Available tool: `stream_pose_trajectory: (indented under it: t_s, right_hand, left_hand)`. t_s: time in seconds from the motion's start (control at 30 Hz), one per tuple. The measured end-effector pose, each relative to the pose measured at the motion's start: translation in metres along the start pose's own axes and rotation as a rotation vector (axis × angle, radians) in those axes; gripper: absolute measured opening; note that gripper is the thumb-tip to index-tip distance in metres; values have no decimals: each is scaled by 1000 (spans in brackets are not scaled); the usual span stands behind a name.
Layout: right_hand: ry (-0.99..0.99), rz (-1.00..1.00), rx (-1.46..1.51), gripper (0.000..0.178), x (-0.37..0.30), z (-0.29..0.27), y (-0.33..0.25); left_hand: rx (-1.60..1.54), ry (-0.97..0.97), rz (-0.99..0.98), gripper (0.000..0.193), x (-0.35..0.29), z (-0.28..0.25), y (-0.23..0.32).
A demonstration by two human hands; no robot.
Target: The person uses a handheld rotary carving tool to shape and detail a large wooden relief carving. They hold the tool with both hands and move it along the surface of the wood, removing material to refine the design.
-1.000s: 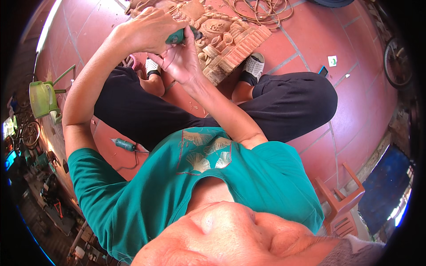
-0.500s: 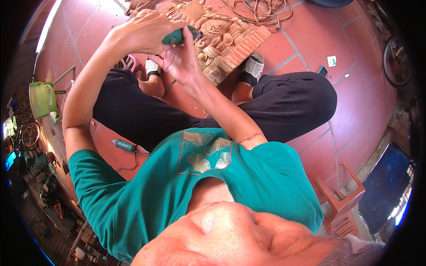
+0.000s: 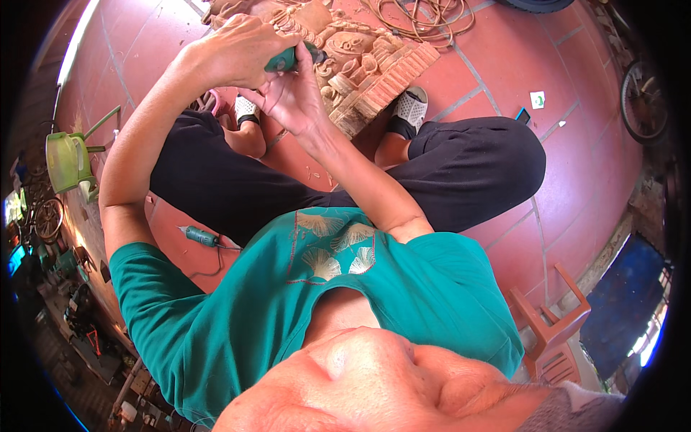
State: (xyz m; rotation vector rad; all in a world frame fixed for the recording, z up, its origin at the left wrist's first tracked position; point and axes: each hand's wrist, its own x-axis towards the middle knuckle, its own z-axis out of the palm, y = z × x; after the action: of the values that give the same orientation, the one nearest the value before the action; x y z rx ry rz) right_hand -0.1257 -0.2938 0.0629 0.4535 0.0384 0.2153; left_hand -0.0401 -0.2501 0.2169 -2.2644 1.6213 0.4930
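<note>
In my left hand (image 3: 241, 54) is a green rotary power tool (image 3: 282, 60), the fingers wrapped over its body. My right hand (image 3: 294, 104) comes up from below with the palm showing; its index finger lies across the tool and its thumb points toward my left hand. The tool's dark front end points right, over a carved wooden relief (image 3: 350, 45) with raised figures and a ridged edge. Where its bit meets the wood is too small to tell. The relief lies on the floor between my feet.
A second green power tool (image 3: 200, 235) with a cord lies on the tiled floor beside my left thigh. Coiled hose or cable (image 3: 432, 21) sits beyond the carving. A green plastic chair (image 3: 66, 160) stands left, a brown one (image 3: 551, 327) right. A small blue-edged device (image 3: 523, 116) lies right.
Both hands keep their hold on the tool, which has shifted only very slightly over the carving. Nothing has been picked up or let go.
</note>
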Motion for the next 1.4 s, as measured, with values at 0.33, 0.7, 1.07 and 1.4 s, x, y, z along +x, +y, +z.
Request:
stream_pose_trajectory:
  t_s: [0.33, 0.7, 1.07, 1.4]
  right_hand:
    - [-16, 0, -16, 54, -3, -6, 1]
    - [22, -6, -42, 54, -3, -7, 4]
    - [31, 14, -84, 55, -1, -7, 5]
    - [67, 4, -145, 53, -1, -8, 6]
  left_hand:
    - [-12, 115, 54, 54, -3, 9, -3]
    - [-39, 53, 31, 56, -6, 2, 0]
    - [-9, 128, 65, 59, -11, 14, -9]
    - [-11, 13, -5, 83, -11, 10, -5]
